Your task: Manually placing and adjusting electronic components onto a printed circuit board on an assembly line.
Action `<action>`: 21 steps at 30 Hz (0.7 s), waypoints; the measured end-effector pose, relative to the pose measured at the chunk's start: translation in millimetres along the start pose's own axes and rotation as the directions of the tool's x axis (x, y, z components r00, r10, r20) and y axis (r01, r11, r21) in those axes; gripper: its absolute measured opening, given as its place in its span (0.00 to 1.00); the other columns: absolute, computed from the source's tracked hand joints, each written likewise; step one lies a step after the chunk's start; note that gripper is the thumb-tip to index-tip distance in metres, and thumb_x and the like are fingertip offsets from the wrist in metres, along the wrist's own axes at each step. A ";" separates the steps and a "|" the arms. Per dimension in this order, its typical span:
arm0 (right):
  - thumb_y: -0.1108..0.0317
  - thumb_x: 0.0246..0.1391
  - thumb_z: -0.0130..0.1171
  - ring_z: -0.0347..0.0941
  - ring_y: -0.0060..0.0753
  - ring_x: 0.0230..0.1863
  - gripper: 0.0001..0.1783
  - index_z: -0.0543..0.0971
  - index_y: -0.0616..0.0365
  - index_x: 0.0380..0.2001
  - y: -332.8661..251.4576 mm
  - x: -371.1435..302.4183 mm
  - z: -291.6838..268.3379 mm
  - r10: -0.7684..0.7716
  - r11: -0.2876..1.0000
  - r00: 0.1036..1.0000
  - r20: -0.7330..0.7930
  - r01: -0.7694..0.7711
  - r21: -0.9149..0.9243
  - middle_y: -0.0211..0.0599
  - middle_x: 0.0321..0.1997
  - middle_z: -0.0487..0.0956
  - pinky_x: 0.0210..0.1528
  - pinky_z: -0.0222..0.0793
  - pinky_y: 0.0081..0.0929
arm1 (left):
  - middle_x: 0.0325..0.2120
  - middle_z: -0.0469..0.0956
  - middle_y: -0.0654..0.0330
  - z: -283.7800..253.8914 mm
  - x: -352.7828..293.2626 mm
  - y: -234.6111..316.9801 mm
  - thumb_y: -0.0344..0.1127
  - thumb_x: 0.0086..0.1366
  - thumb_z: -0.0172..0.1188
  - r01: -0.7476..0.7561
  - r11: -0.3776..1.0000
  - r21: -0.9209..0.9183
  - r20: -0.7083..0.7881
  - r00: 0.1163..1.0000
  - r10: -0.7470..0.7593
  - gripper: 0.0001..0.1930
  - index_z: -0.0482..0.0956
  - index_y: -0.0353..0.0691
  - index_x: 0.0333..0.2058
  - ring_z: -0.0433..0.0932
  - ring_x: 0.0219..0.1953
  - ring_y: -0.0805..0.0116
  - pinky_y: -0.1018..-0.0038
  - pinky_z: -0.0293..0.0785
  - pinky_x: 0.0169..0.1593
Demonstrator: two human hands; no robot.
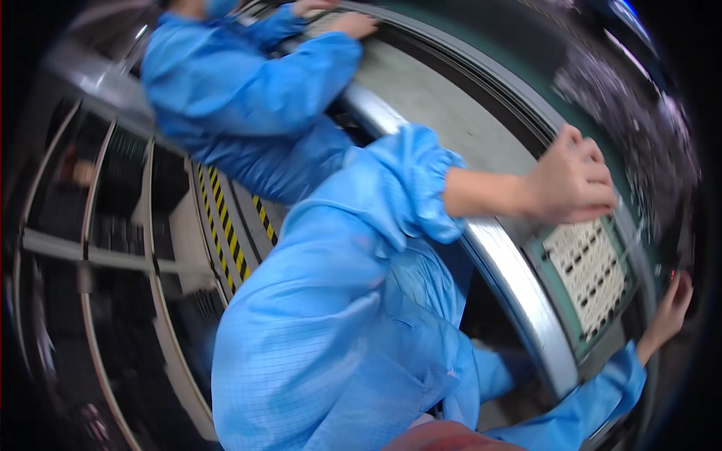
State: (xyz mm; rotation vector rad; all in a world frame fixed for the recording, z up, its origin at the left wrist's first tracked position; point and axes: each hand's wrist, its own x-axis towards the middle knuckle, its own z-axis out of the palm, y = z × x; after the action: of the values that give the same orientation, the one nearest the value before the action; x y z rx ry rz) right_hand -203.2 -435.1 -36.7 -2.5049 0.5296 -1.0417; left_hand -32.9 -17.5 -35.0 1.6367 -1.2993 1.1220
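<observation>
Reaching across the upper left, a blue-smocked co-worker leans; right of centre, the person's left hand curls its fingers above a cream rectangular slotted panel in a green frame; far right, the right hand half-bends its fingers. Whether either grips anything cannot be told.

The left hand was curled, its forearm outstretched. The right hand extended outward, fingers partly bent.

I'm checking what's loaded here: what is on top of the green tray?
On the green tray is a pale panel with rows of dark spots. The left hand hides part of its upper edge, so anything there cannot be seen.
</observation>
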 end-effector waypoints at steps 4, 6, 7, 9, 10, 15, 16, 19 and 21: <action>0.54 0.70 0.58 0.81 0.30 0.53 0.19 0.80 0.54 0.54 -7.6 -3.1 6.4 -0.027 0.999 0.997 -0.068 0.028 0.017 0.35 0.51 0.85 0.55 0.73 0.27 | 0.28 0.78 0.76 8.7 -1.1 -6.2 0.40 0.56 0.69 0.009 0.999 -0.032 -0.030 1.000 -0.010 0.04 0.81 0.57 0.28 0.75 0.42 0.68 0.58 0.60 0.50; 0.54 0.70 0.58 0.82 0.31 0.51 0.18 0.80 0.55 0.53 -7.6 -4.1 9.3 -0.048 0.999 0.997 -0.060 0.048 0.013 0.35 0.51 0.85 0.53 0.74 0.28 | 0.27 0.79 0.75 31.1 -16.9 -9.4 0.39 0.57 0.67 0.066 0.992 -0.112 0.080 0.995 -0.057 0.03 0.81 0.54 0.28 0.76 0.43 0.67 0.57 0.61 0.51; 0.54 0.70 0.58 0.82 0.31 0.51 0.18 0.80 0.55 0.53 -8.2 -5.5 9.7 -0.055 0.998 0.997 -0.057 0.055 0.004 0.35 0.50 0.85 0.53 0.75 0.28 | 0.26 0.79 0.74 37.8 -22.0 -9.9 0.39 0.58 0.66 0.098 0.983 -0.155 0.152 0.986 -0.074 0.02 0.81 0.53 0.28 0.76 0.44 0.66 0.57 0.61 0.52; 0.54 0.70 0.58 0.82 0.30 0.51 0.18 0.80 0.55 0.53 -7.3 -5.4 11.7 -0.073 0.997 0.996 -0.055 0.074 0.022 0.35 0.50 0.85 0.53 0.75 0.28 | 0.26 0.79 0.73 46.8 -29.9 -9.1 0.38 0.58 0.65 0.097 0.984 -0.151 0.191 0.979 -0.067 0.02 0.81 0.52 0.28 0.76 0.44 0.66 0.57 0.61 0.53; 0.54 0.70 0.58 0.82 0.30 0.50 0.18 0.80 0.55 0.53 -8.2 -3.4 13.1 -0.068 0.997 0.996 -0.050 0.070 0.027 0.35 0.49 0.85 0.52 0.75 0.27 | 0.26 0.79 0.71 45.9 -31.9 -8.8 0.38 0.58 0.63 0.102 0.980 -0.168 0.243 0.968 -0.058 0.02 0.81 0.51 0.27 0.76 0.44 0.65 0.57 0.61 0.53; 0.53 0.69 0.60 0.80 0.27 0.50 0.20 0.80 0.58 0.52 -18.8 -9.6 8.6 0.012 0.999 0.999 -0.047 -0.014 -0.039 0.34 0.49 0.84 0.54 0.74 0.25 | 0.28 0.79 0.65 35.5 -43.0 5.7 0.39 0.53 0.61 0.190 0.978 -0.087 0.455 0.881 -0.131 0.05 0.83 0.49 0.24 0.73 0.47 0.61 0.52 0.58 0.54; 0.54 0.69 0.60 0.79 0.26 0.51 0.20 0.80 0.58 0.53 -12.9 -11.0 11.2 0.022 1.000 0.999 -0.049 -0.022 -0.013 0.33 0.50 0.84 0.55 0.73 0.24 | 0.30 0.79 0.65 34.0 -44.9 9.7 0.39 0.53 0.61 0.231 0.973 0.000 0.461 0.863 -0.205 0.05 0.83 0.49 0.24 0.72 0.48 0.59 0.51 0.58 0.53; 0.56 0.70 0.60 0.78 0.24 0.53 0.18 0.79 0.58 0.54 64.2 -2.5 -2.5 -0.010 0.984 0.999 -0.030 0.015 0.176 0.31 0.52 0.83 0.57 0.71 0.22 | 0.33 0.79 0.63 47.0 -41.0 15.8 0.39 0.54 0.60 0.157 0.968 0.196 0.453 0.861 -0.232 0.06 0.85 0.50 0.24 0.71 0.47 0.53 0.48 0.60 0.50; 0.57 0.69 0.60 0.78 0.25 0.51 0.19 0.80 0.58 0.55 27.0 -4.4 6.8 0.011 0.980 1.000 0.004 -0.012 0.197 0.32 0.52 0.83 0.57 0.71 0.22 | 0.33 0.79 0.64 30.5 -42.7 7.5 0.40 0.53 0.61 0.115 0.949 0.295 0.481 0.840 -0.251 0.06 0.86 0.51 0.24 0.72 0.48 0.53 0.47 0.61 0.48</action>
State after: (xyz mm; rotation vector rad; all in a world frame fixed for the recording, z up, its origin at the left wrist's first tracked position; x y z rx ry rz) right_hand -206.4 -454.8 -56.5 -2.3274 0.4177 -1.0325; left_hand -39.0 -33.6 -85.1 2.3191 -1.3119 0.7773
